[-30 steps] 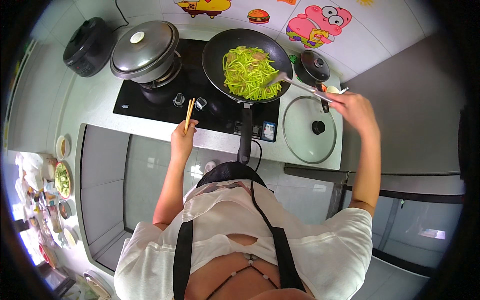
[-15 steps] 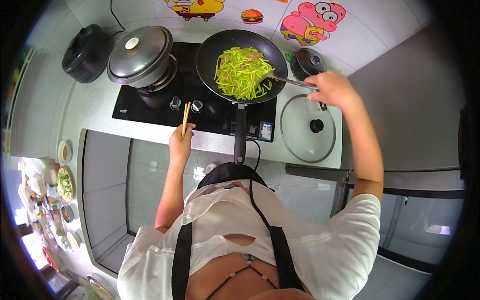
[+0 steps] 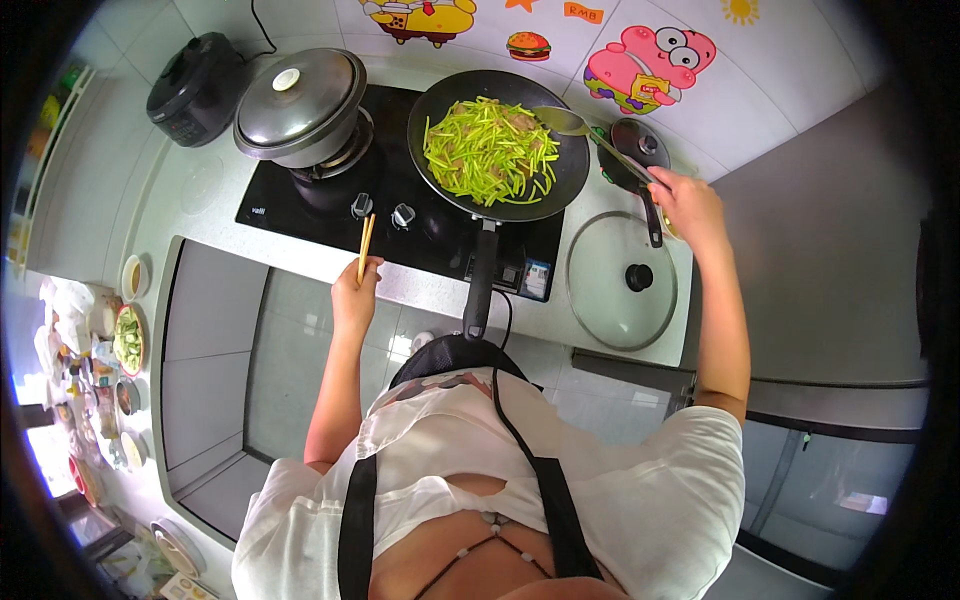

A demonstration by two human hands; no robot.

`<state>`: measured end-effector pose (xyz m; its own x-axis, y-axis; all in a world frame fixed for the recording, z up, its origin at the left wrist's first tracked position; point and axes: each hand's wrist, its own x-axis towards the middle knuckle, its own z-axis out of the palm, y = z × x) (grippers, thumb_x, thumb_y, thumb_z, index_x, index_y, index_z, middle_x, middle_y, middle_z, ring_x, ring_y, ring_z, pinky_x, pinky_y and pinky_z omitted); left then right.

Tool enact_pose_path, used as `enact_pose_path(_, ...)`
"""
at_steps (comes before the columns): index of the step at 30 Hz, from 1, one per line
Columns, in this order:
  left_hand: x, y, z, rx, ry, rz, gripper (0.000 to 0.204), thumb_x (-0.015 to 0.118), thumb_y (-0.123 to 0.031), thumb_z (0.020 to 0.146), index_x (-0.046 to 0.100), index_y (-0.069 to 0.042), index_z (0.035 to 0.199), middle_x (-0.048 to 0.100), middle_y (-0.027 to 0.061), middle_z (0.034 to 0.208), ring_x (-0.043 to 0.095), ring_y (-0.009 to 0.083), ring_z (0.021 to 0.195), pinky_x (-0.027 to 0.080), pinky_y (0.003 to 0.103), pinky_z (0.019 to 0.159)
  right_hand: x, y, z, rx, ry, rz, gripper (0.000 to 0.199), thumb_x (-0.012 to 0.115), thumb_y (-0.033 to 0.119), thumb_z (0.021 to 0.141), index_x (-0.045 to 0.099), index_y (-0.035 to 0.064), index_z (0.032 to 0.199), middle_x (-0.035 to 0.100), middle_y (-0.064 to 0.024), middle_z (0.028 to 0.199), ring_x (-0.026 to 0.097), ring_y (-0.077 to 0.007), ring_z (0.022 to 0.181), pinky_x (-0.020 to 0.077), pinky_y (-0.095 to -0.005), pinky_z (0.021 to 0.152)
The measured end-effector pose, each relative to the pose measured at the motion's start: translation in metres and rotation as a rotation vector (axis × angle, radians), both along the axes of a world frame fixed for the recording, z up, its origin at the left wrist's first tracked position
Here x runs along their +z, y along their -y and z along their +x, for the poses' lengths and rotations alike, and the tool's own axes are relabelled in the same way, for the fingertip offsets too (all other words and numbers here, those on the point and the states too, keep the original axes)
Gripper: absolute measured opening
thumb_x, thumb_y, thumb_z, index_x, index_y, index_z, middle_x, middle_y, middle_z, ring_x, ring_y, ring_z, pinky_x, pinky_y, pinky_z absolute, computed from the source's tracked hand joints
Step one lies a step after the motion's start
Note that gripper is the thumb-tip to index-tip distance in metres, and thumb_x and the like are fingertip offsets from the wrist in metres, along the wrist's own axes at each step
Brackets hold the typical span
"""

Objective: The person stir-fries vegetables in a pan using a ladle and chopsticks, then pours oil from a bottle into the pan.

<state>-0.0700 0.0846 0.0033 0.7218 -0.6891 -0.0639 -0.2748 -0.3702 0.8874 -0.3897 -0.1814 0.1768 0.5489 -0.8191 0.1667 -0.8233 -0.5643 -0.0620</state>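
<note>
A black frying pan (image 3: 570, 180) full of green vegetable strips (image 3: 490, 150) sits on the black stove (image 3: 300, 205), its long handle (image 3: 480, 285) pointing toward me. My right hand (image 3: 690, 205) grips the handle of a metal spatula (image 3: 565, 120), whose blade rests over the pan's far right rim. My left hand (image 3: 355, 290) holds a pair of wooden chopsticks (image 3: 366, 240) upright at the counter's front edge, just before the stove knobs (image 3: 382, 210).
A lidded grey pot (image 3: 300, 105) stands on the left burner, a black rice cooker (image 3: 195, 85) behind it. A glass lid (image 3: 620, 280) lies on the counter right of the stove, with a small black pan (image 3: 640, 150) beyond it. Dishes of food (image 3: 128, 335) crowd the far left.
My right hand has drawn the spatula out of the vegetables to the pan's right rim. The left hand with the chopsticks has stayed at the counter edge.
</note>
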Motion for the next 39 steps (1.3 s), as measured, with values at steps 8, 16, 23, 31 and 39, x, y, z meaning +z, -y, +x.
enact_pose_path(8,0.004,-0.012,-0.012,0.077,0.034,0.046,0.019,0.051,-0.017,0.084,0.063,-0.003,0.089,0.058,0.0088,0.067,0.055,0.0158,0.061,0.043,0.028,0.058,-0.092,0.074,-0.002,-0.130,0.424,0.706,0.035,0.048,0.030,0.088,0.053,0.0149,0.119,0.053,-0.0033,0.062,0.046,-0.0080,0.044,0.0362,-0.0245,0.043)
enact_pose_path(16,0.007,-0.024,-0.030,0.136,-0.083,0.069,0.020,0.051,-0.018,0.084,0.064,-0.004,0.090,0.057,0.0032,0.064,0.048,0.0100,0.055,0.039,0.025,0.053,-0.103,0.061,0.014,-0.173,0.615,1.262,0.037,0.046,0.030,0.090,0.046,0.0177,0.125,0.043,0.0013,0.063,0.029,-0.0019,0.042,0.0177,-0.0167,0.036)
enact_pose_path(23,0.001,-0.020,-0.050,0.153,-0.097,0.051,0.020,0.051,-0.018,0.084,0.063,-0.004,0.091,0.057,0.0042,0.065,0.049,0.0104,0.057,0.039,0.026,0.054,-0.052,0.025,-0.022,0.121,0.439,0.756,0.030,0.050,0.022,0.087,0.057,0.0139,0.115,0.049,0.0022,0.058,0.043,-0.0056,0.051,0.0356,-0.0220,0.048)
enact_pose_path(31,-0.006,-0.020,-0.071,0.144,-0.082,0.025,0.019,0.051,-0.017,0.084,0.064,-0.005,0.091,0.058,0.0058,0.066,0.053,0.0126,0.062,0.041,0.026,0.059,-0.043,0.041,-0.012,0.143,0.075,0.084,0.031,0.047,0.027,0.086,0.056,0.0140,0.112,0.060,-0.0191,0.087,0.059,-0.0367,0.077,0.0468,-0.0429,0.068)
enact_pose_path(39,-0.016,-0.036,-0.070,0.197,-0.095,-0.018,0.018,0.051,-0.015,0.083,0.063,-0.004,0.090,0.057,0.0044,0.066,0.049,0.0104,0.057,0.038,0.025,0.054,-0.022,0.091,-0.025,-0.156,0.168,1.158,0.035,0.044,0.027,0.090,0.047,0.0184,0.124,0.046,-0.0014,0.060,0.029,-0.0015,0.038,0.0153,-0.0171,0.033)
